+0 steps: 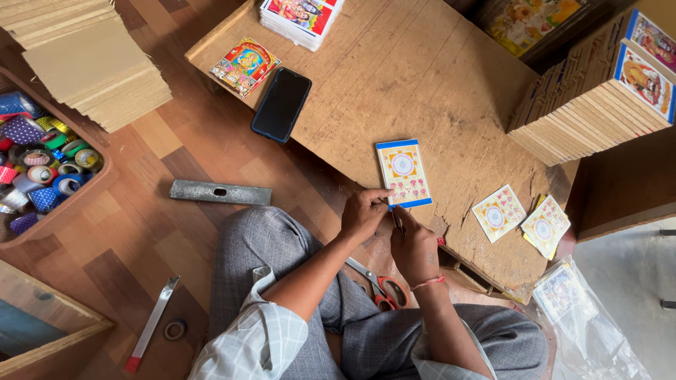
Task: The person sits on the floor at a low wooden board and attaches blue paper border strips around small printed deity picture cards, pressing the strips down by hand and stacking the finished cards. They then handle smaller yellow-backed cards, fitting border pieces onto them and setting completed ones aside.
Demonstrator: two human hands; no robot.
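A small card with a blue border and a printed yellow and pink pattern [404, 173] lies on a worn wooden board [394, 77]. My left hand [362, 214] rests at the card's near left corner, fingertips touching its edge. My right hand [414, 248] sits just below the card's near edge, fingers curled around a thin dark tool; what kind of tool is unclear. Both hands are close together at the board's near edge.
A black phone [282, 104] and a colourful picture card [243, 66] lie on the board's left. Two loose printed cards [521, 218] lie at right. Stacked boards [591, 98], red-handled scissors [384, 288], a metal bar [220, 192] and a box of tape rolls [39, 165] surround me.
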